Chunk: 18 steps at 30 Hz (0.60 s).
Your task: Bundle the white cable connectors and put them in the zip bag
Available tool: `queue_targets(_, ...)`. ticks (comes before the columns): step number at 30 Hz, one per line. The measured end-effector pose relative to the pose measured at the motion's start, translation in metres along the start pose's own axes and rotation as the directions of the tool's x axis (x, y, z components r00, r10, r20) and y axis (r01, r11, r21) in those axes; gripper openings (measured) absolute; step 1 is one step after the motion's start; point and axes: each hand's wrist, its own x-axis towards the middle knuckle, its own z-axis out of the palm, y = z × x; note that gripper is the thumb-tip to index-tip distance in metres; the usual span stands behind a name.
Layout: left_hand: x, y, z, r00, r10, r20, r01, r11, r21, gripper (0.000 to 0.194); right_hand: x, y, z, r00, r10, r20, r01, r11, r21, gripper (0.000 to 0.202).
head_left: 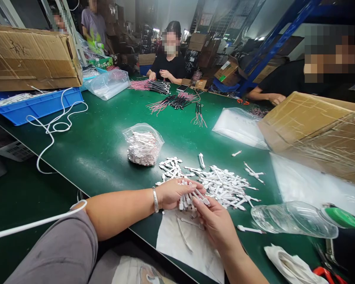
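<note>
My left hand (173, 193), with a bracelet at the wrist, is closed around a bunch of short white cables (187, 202) with plug ends. The thumb and fingers of my right hand (214, 223) pinch the near right side of the same bunch. Just beyond both hands lies a loose pile of similar short white cables (225, 185). Below them, a white cloth or sheet (180, 236) covers the table edge, with a few thin white pieces on it. A clear plastic bag (144, 146) full of cables stands further back.
A clear bottle (296, 219) with a green cap lies on its side at right, near red-handled scissors (328, 272). Cardboard boxes (32, 59) and a blue tray (44, 106) flank the green table (106, 130). Black-and-red wires (177, 101) lie across from me, where co-workers sit.
</note>
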Motion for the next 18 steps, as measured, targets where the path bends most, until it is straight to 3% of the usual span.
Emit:
queue_targets(10,-0.003,0.0,0.002,0.997,-0.061,-0.046,0.061,0.998,-0.013,0.02,-0.002,-0.002,0.003,0.997,-0.074,0.008,0.075,0.989,-0.129,0.027)
queue_targets(14,-0.003,0.005,0.001,0.996,-0.07,-0.057,0.068,0.997,-0.046,0.014,-0.003,-0.002,0.007,0.999,-0.026,-0.027,0.027,1.0,0.012,0.028)
queue_targets(18,-0.002,0.014,0.001,0.996,-0.024,-0.087,0.018,0.998,-0.067,0.015,-0.004,-0.008,0.006,0.988,-0.049,-0.147,0.077,0.978,0.192,0.031)
